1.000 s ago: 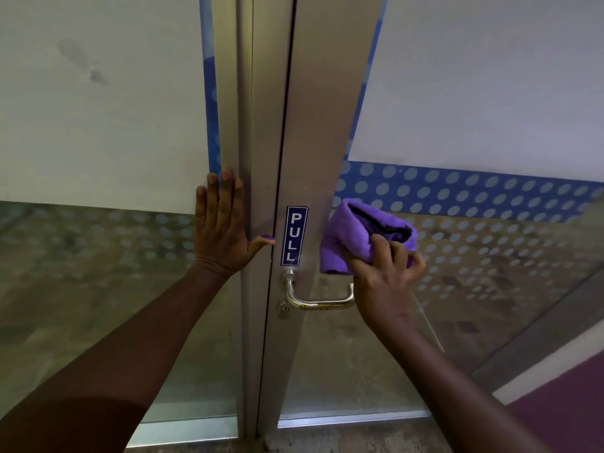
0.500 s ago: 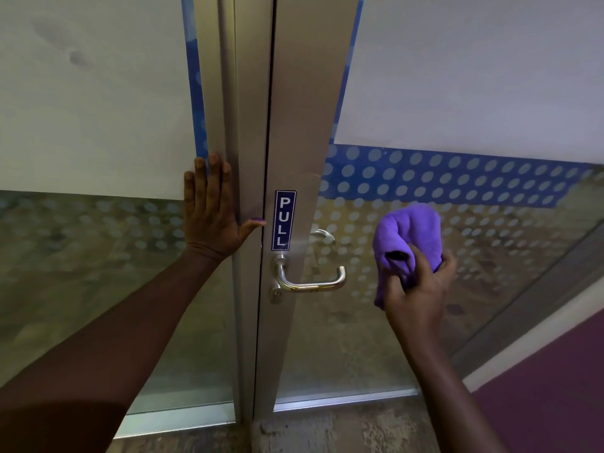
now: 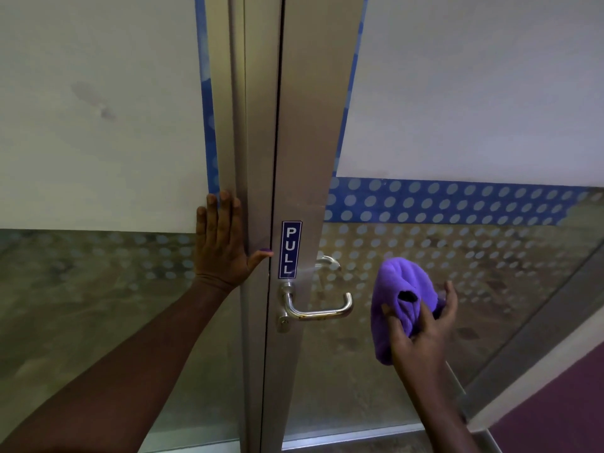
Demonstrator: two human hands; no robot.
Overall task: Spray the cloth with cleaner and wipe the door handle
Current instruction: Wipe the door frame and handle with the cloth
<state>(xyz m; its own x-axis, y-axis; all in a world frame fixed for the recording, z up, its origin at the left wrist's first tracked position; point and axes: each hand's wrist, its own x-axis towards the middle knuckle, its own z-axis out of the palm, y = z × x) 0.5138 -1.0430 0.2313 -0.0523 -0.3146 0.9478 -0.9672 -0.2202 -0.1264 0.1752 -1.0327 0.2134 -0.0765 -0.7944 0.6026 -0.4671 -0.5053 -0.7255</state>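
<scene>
Your right hand (image 3: 421,335) holds the bunched purple microfibre cloth (image 3: 403,295) just right of the curved brushed-steel lever door handle (image 3: 318,310), not touching it. Your left hand (image 3: 222,246) lies flat and open against the aluminium door frame (image 3: 255,125), beside the blue PULL sticker (image 3: 290,250). Bring the cloth back, wrap it around the lever, and rub along its length, including the underside and the end bend.

Left hand (image 3: 221,246) flat on the glass beside the frame (image 3: 307,125); right hand (image 3: 421,335) grips the purple cloth (image 3: 402,289), seemingly just clear of the door handle (image 3: 318,310).
</scene>
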